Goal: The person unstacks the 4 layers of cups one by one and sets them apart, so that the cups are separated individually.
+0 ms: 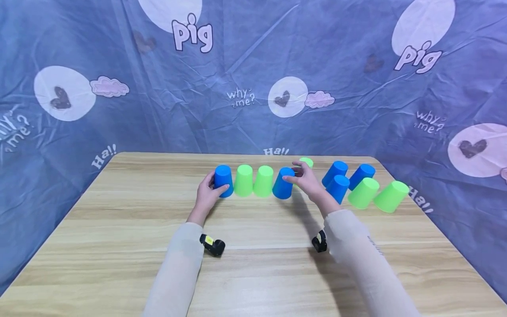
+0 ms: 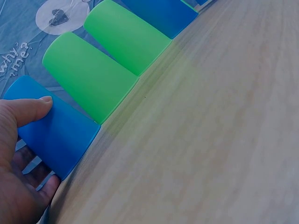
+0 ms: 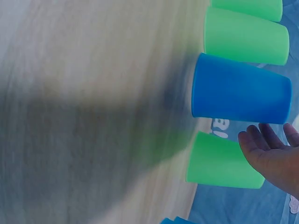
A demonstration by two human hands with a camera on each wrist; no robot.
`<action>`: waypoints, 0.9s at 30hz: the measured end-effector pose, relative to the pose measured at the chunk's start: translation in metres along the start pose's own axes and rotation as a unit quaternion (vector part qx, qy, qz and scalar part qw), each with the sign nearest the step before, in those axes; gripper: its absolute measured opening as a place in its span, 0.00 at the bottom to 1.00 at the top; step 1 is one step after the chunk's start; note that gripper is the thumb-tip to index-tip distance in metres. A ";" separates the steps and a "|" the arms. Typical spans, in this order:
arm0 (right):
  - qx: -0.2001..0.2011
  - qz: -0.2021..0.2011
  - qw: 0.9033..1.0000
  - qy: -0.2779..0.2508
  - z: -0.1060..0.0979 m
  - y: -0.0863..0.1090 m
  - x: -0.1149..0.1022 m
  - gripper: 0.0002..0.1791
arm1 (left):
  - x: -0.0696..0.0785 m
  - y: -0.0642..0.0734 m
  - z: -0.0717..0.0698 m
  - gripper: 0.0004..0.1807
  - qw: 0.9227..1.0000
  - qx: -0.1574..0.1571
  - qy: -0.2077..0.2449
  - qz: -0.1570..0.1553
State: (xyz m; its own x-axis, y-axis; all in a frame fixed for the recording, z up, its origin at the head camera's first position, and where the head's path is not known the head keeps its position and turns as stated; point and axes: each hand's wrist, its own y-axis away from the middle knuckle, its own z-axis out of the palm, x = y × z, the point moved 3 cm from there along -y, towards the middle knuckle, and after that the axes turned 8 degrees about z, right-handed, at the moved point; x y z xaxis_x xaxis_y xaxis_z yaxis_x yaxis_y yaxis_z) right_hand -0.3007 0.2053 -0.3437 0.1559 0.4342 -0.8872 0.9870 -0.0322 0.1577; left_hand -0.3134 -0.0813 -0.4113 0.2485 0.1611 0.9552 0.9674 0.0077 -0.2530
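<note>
Blue cup (image 1: 223, 178) at the left hand (image 1: 207, 192), standing mouth-down on the tabletop (image 1: 253, 277) as the left end of a row of four. Between the hands, to its right, follow two green cups (image 1: 243, 180) (image 1: 263, 181) and a second blue cup (image 1: 282, 187) just beside the right hand (image 1: 308, 179). Handling, as judged from appearance: light, thin-walled, smooth plastic, fairly stiff but likely to give under a hard squeeze, and unlikely to break if dropped. The walls narrow toward the closed top, so a pinch placed high might slip; opposed contact about mid-height seems surest. Hand state: the left hand clasps its cup, the thumb laid across the near wall and the other fingers round the outer and far side. The right hand is parted, its fingers loosely bent alongside the upper part of the second blue cup and not closed round it; whether a fingertip touches the wall cannot be told. Pose: both forearms, in pale sleeves (image 1: 174, 268) (image 1: 366, 259), reach forward and slant inward, the right hand raised above the tabletop. Surroundings: a further green cup (image 1: 306, 162) stands beyond the right hand, partly hidden by it; to the right of that hand is a group of three blue cups (image 1: 338, 188) and two green ones (image 1: 363, 193), also mouth-down.
</note>
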 end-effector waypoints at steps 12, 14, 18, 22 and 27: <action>0.004 -0.003 1.000 0.001 0.014 -0.004 0.006 0.35 | 0.000 0.000 0.001 0.35 1.000 0.001 0.002 -0.005; 0.007 -0.003 1.000 -0.002 0.015 -0.004 0.007 0.35 | 0.000 0.000 0.001 0.35 1.000 0.000 0.004 -0.004; 0.017 -0.001 1.000 -0.006 0.017 -0.004 0.008 0.33 | 0.001 0.001 0.001 0.35 1.000 -0.004 0.006 -0.005; 0.025 -0.001 1.000 -0.009 0.017 -0.005 0.010 0.30 | 0.001 0.001 0.001 0.35 1.000 -0.001 0.005 -0.006; 0.025 -0.003 1.000 -0.017 0.018 -0.003 0.011 0.28 | 0.001 0.001 0.001 0.35 1.000 0.005 0.004 -0.008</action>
State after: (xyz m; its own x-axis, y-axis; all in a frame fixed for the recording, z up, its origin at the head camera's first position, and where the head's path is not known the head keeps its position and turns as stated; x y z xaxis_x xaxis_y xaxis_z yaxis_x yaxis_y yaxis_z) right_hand -0.3010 0.1946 -0.3618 0.1506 0.4039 -0.9023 0.9885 -0.0746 0.1316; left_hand -0.3125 -0.0799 -0.4107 0.2335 0.1528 0.9603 0.9707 0.0210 -0.2393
